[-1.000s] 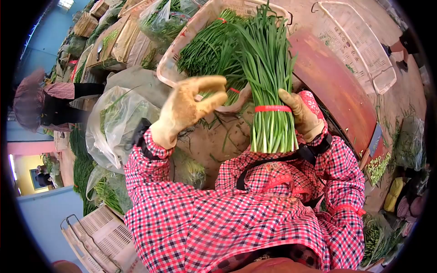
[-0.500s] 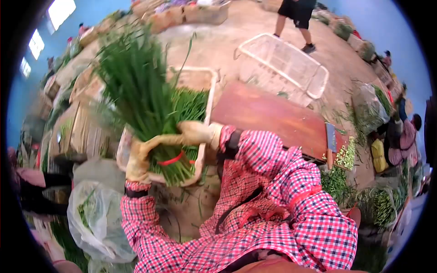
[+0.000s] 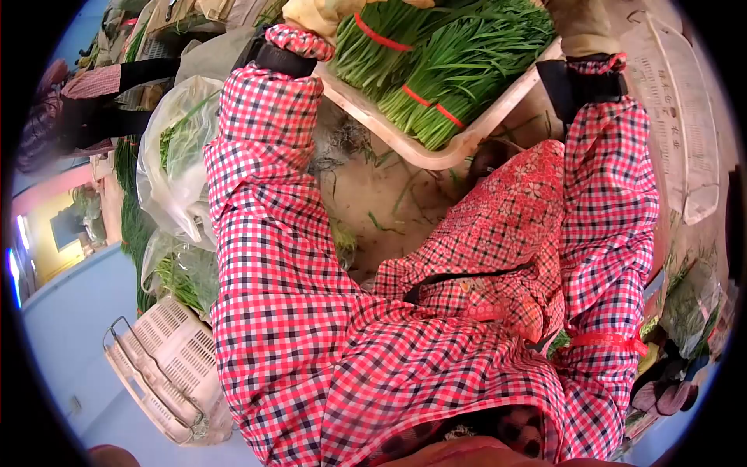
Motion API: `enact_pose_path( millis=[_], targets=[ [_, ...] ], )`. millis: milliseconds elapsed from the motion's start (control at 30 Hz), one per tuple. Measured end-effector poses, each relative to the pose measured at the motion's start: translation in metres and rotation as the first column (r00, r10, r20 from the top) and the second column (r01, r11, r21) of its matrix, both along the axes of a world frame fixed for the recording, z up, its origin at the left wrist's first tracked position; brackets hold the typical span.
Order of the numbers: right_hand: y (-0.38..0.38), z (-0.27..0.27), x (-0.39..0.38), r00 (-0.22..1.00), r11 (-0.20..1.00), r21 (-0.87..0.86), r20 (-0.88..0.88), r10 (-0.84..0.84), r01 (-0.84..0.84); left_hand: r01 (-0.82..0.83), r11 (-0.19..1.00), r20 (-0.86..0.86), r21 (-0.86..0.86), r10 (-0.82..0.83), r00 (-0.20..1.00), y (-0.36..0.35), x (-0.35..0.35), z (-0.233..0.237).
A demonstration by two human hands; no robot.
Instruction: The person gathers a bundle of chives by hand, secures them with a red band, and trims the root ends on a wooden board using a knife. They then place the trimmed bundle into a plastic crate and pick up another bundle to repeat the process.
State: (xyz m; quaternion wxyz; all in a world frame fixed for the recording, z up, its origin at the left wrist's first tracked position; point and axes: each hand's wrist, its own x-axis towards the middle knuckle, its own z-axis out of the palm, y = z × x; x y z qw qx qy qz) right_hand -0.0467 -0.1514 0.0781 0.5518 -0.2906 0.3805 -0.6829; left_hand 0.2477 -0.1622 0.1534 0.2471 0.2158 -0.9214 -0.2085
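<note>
Bundles of long green stalks lie in a pale plastic crate [image 3: 443,159] at the top centre. One bundle [image 3: 373,58] has a red band and sits at the crate's left; another [image 3: 475,66] with red bands lies to its right. My gloved left hand [image 3: 319,17] is at the top edge, its fingers across the upper part of the left bundle, partly cut off by the frame. My gloved right hand [image 3: 582,27] is beyond the crate's right rim; its fingers are out of view.
A clear plastic bag [image 3: 183,167] with greens stands at the left, above an upended slatted basket [image 3: 167,366]. Another pale crate [image 3: 677,117] is at the upper right. A person in dark leggings [image 3: 144,74] is at the upper left. Cut leaves litter the floor [image 3: 389,202].
The view has tilted down and turned. The banded bundle, earlier upright between both my hands, now lies in the crate. My right hand has moved off it, to the right.
</note>
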Motion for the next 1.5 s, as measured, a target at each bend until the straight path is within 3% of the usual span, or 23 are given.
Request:
enact_pose_path(
  millis=[100, 133, 167, 267, 300, 367, 400, 433, 500, 567, 633, 667, 700, 733, 833, 900, 967, 1067, 1167, 1233, 1267, 1400, 1500],
  targets=[
    [-0.033, -0.030, -0.009, 0.996, 0.991, 0.123, -0.059, 0.068, -0.061, -0.078, 0.997, -0.016, -0.004, 0.078, 0.997, -0.032, -0.005, -0.022],
    [0.007, 0.022, 0.018, 0.976, 0.998, 0.066, -0.219, 0.015, 0.000, -0.126, 0.992, -0.027, -0.022, 0.125, 0.992, -0.012, 0.011, 0.006],
    [0.005, 0.020, 0.023, 0.962, 0.994, 0.099, -0.273, -0.013, 0.041, -0.243, 0.967, 0.445, 0.083, 0.182, 0.877, -0.024, 0.028, 0.011],
    [0.013, 0.007, 0.027, 0.937, 0.967, 0.231, -0.349, -0.020, 0.106, -0.375, 0.773, 0.380, 0.512, 0.187, 0.906, -0.056, 0.049, -0.086],
    [0.018, 0.004, 0.026, 0.928, 0.954, 0.275, -0.372, -0.009, 0.120, -0.428, 0.872, 0.522, 0.239, 0.256, 0.814, -0.081, 0.053, -0.129],
    [0.033, 0.009, 0.027, 0.888, 0.921, 0.370, -0.456, 0.064, 0.123, -0.488, 0.872, 0.550, 0.031, 0.393, 0.737, -0.071, 0.040, -0.144],
    [-0.006, -0.073, -0.053, 0.793, 0.788, 0.096, 0.124, 0.597, -0.608, -0.525, 0.844, 0.513, 0.111, 0.404, 0.758, -0.086, 0.048, -0.181],
    [0.010, -0.067, -0.041, 0.885, 0.887, 0.215, -0.145, 0.443, -0.409, -0.554, 0.811, 0.472, 0.190, 0.419, 0.775, -0.101, 0.056, -0.219],
    [0.058, -0.007, 0.026, 0.734, 0.968, 0.243, -0.668, 0.120, 0.062, -0.524, 0.776, 0.476, 0.352, 0.333, 0.814, -0.102, 0.062, -0.231],
    [0.073, 0.011, 0.055, 0.638, 0.946, 0.312, -0.747, 0.186, 0.089, -0.247, 0.834, 0.356, 0.493, 0.065, 0.932, -0.130, 0.085, -0.257],
    [0.086, 0.023, 0.071, 0.549, 0.953, 0.303, -0.798, 0.248, 0.011, -0.240, 0.861, 0.350, 0.448, 0.078, 0.934, -0.125, 0.097, -0.250],
    [0.083, 0.022, 0.061, 0.593, 0.882, 0.456, -0.680, 0.431, -0.118, -0.364, 0.867, 0.400, 0.340, 0.217, 0.890, -0.092, 0.088, -0.213],
    [0.079, 0.000, 0.051, 0.552, 0.917, 0.374, -0.740, 0.385, -0.139, -0.479, 0.849, 0.434, 0.222, 0.354, 0.829, -0.059, 0.080, -0.171],
    [0.073, -0.033, 0.041, 0.511, 0.944, 0.287, -0.794, 0.329, -0.163, -0.563, 0.765, 0.575, 0.314, 0.318, 0.754, -0.039, 0.074, -0.131],
    [0.080, -0.027, 0.067, 0.337, 0.979, 0.158, -0.922, 0.193, -0.129, -0.523, 0.846, 0.696, 0.104, 0.314, 0.646, -0.022, 0.077, -0.161],
    [0.075, -0.034, 0.077, 0.203, 0.972, 0.145, -0.962, 0.182, -0.185, -0.651, 0.756, 0.816, 0.062, 0.337, 0.470, -0.026, 0.060, -0.182],
    [0.074, -0.025, 0.088, 0.173, 0.931, 0.292, -0.928, 0.331, -0.216, -0.686, 0.720, 0.777, 0.104, 0.372, 0.508, -0.032, 0.058, -0.209],
    [0.066, -0.044, 0.090, 0.002, 0.960, 0.012, -1.000, 0.013, -0.281, -0.636, 0.761, 0.791, 0.128, 0.308, 0.528, -0.049, 0.065, -0.227],
    [0.045, -0.034, 0.099, -0.227, 0.953, 0.129, -0.972, 0.066, -0.276, -0.456, 0.882, 0.858, 0.119, 0.140, 0.494, -0.057, 0.069, -0.257],
    [0.037, -0.032, 0.108, -0.224, 0.906, -0.029, -0.965, -0.135, -0.422, -0.387, 0.895, 0.734, 0.221, 0.108, 0.670, -0.046, 0.077, -0.247],
    [0.034, -0.025, 0.113, -0.318, 0.895, 0.068, -0.944, -0.085, -0.442, -0.424, 0.898, 0.779, 0.121, 0.179, 0.601, -0.033, 0.061, -0.222],
    [-0.003, -0.036, 0.133, -0.712, 0.858, 0.325, -0.699, -0.064, -0.397, -0.516, 0.824, 0.838, 0.235, 0.097, 0.536, -0.044, 0.045, -0.220],
    [-0.041, -0.067, 0.119, -0.804, 0.885, 0.395, -0.593, 0.041, -0.246, -0.341, 0.911, 0.702, 0.233, 0.085, 0.707, -0.060, 0.069, -0.287]
  ],
)
